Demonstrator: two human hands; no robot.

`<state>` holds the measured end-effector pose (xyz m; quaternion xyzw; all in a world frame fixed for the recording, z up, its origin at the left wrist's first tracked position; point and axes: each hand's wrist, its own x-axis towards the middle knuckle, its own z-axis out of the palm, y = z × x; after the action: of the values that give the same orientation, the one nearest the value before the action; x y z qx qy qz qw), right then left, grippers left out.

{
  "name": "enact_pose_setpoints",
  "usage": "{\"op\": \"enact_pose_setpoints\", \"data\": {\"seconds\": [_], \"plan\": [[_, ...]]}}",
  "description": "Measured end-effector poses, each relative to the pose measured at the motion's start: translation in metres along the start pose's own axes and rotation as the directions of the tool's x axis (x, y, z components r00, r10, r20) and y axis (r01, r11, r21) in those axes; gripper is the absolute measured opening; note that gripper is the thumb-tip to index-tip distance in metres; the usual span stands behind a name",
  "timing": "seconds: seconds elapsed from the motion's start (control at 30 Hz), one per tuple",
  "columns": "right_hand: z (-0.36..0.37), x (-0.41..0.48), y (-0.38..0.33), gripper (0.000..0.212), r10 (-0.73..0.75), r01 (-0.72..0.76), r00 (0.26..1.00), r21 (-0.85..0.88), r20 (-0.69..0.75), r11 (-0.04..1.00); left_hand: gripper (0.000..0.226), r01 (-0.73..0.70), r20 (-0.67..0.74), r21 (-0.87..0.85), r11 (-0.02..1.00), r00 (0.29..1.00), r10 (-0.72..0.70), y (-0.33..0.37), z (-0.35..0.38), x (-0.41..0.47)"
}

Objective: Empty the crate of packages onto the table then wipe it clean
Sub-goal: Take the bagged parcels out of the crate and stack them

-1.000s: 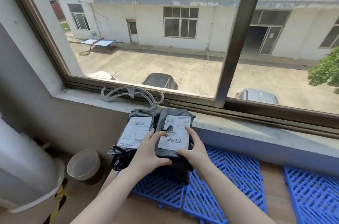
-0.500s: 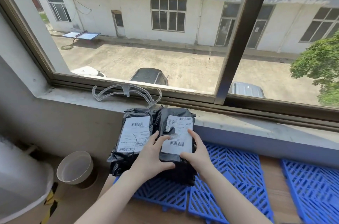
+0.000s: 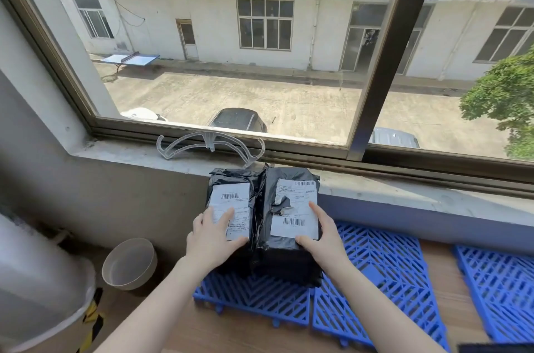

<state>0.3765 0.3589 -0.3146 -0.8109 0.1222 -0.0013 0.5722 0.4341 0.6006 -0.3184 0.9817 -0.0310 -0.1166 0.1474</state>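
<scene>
Resting flat, the left hand (image 3: 215, 232) and right hand (image 3: 320, 234) press open-fingered on two black poly-bagged packages (image 3: 261, 219) atop blue plastic grid mats (image 3: 372, 263); soft, slippery film, likely light, so grip the sides beyond the fingertips.

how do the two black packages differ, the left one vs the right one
The left package has an intact label, with the left hand lying flat on it. The right package has a label torn near its middle; the right hand holds its right edge. Both are black plastic mailers with white barcode labels, side by side on the blue grid mat.
</scene>
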Motion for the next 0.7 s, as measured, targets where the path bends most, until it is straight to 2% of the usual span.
{"op": "enact_pose_setpoints", "data": {"seconds": [0.17, 0.4, 0.57, 0.7], "plan": [[0.002, 0.001, -0.001, 0.077, 0.006, -0.006, 0.999, -0.007, -0.052, 1.0, 0.077, -0.136, -0.01, 0.02, 0.991, 0.991, 0.136, -0.012, 0.009, -0.006], [0.0, -0.008, 0.0, 0.072, -0.029, 0.03, 0.992, 0.002, -0.126, 1.0, 0.074, -0.292, -0.059, -0.039, 0.956, 0.955, 0.29, -0.03, 0.022, -0.002], [0.009, -0.007, -0.001, 0.074, -0.071, 0.065, 0.996, -0.109, -0.047, 0.992, 0.073, -0.299, -0.057, 0.032, 0.954, 0.952, 0.3, -0.025, 0.025, 0.009], [0.01, -0.003, -0.003, 0.075, -0.052, 0.047, 0.998, -0.109, -0.047, 0.993, 0.074, -0.272, -0.035, 0.1, 0.957, 0.96, 0.276, -0.02, 0.023, 0.009]]}}
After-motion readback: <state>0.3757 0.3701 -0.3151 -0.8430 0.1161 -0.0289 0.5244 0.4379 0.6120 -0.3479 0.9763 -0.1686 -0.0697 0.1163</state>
